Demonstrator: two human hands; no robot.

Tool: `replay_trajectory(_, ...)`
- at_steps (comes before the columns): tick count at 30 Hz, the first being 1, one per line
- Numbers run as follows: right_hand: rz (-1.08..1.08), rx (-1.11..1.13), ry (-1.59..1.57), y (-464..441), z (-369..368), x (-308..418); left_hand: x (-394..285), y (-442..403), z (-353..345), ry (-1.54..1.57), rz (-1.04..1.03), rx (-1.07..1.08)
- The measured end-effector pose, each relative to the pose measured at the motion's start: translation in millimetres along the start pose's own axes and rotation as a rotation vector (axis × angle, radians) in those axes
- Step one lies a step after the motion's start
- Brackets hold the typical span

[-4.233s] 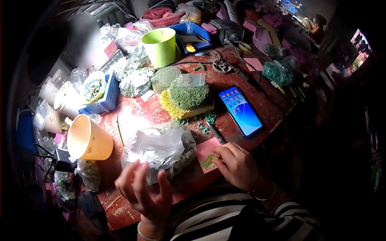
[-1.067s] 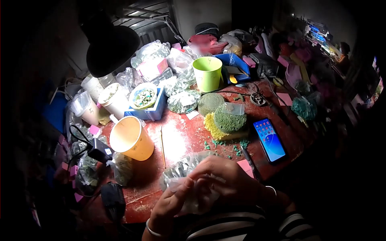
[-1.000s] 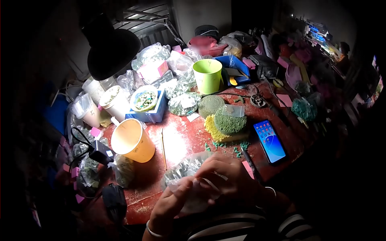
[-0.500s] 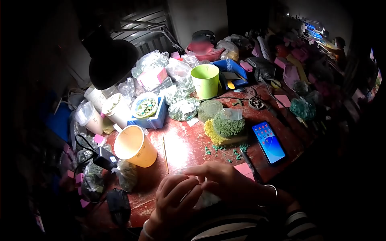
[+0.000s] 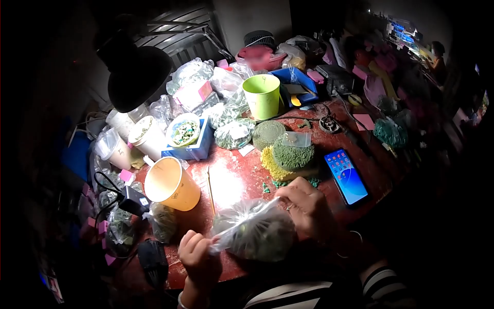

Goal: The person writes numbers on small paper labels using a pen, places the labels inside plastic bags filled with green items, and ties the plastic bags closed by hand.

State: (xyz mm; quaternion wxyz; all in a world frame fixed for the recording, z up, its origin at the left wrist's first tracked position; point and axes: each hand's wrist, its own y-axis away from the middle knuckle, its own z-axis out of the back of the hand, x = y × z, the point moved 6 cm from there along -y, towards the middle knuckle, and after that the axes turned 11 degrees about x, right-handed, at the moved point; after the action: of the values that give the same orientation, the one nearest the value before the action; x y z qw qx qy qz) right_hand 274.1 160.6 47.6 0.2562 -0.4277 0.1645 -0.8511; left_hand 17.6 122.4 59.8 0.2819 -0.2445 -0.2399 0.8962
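Observation:
A clear plastic bag point(image 5: 254, 229) with dark contents is stretched between my hands, low over the red table. My left hand point(image 5: 196, 252) is closed on its left corner. At the upper right end, my right hand point(image 5: 303, 206) pinches the bag's edge, pulling the film tight in creases. What exactly lies inside the bag is blurred by the plastic. Just beyond the bag lies a thin stick-like tool point(image 5: 210, 190). A green textured mound point(image 5: 293, 156) beside a yellow crumbly piece point(image 5: 271, 166) sits past my right hand, with green crumbs around it.
An orange cup point(image 5: 172, 185) stands left of the bag, a lime-green bucket point(image 5: 261, 98) farther back. A phone point(image 5: 346, 176) with a lit screen lies at the right. A black lamp point(image 5: 138, 77) hangs at upper left. Filled bags point(image 5: 234, 133) and a blue box point(image 5: 198, 147) crowd the back left.
My hands were close together at the table's front edge. They have moved apart, the right one up and rightward, the left one down and leftward, and the bag now shows stretched between them.

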Motion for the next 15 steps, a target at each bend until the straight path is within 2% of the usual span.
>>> replay_trajectory(1,-0.017,-0.010,0.001,5,0,-7,11,10,1,0.163,0.110,0.078)
replay_trajectory(2,-0.023,-0.009,-0.003,10,-2,-13,10,16,5,0.163,0.113,0.084)
replay_trajectory(4,-0.013,0.037,0.033,17,-9,-17,25,29,-4,0.728,0.480,0.212)
replay_trajectory(5,-0.019,0.052,0.044,17,-10,-17,20,26,-5,0.932,0.474,0.249)
replay_trajectory(6,-0.019,0.053,0.044,16,-10,-16,21,23,-7,0.933,0.475,0.248)
replay_trajectory(10,-0.013,-0.021,0.062,6,-4,3,0,0,-28,1.462,0.321,0.316)
replay_trajectory(12,-0.005,-0.033,0.015,2,0,18,3,1,-50,1.592,0.533,0.424)
replay_trajectory(14,0.128,0.058,-0.088,1,-5,35,5,1,-63,1.343,0.655,0.444)
replay_trajectory(15,0.196,0.075,-0.146,-1,-10,46,-1,-5,-62,1.213,0.546,0.380)
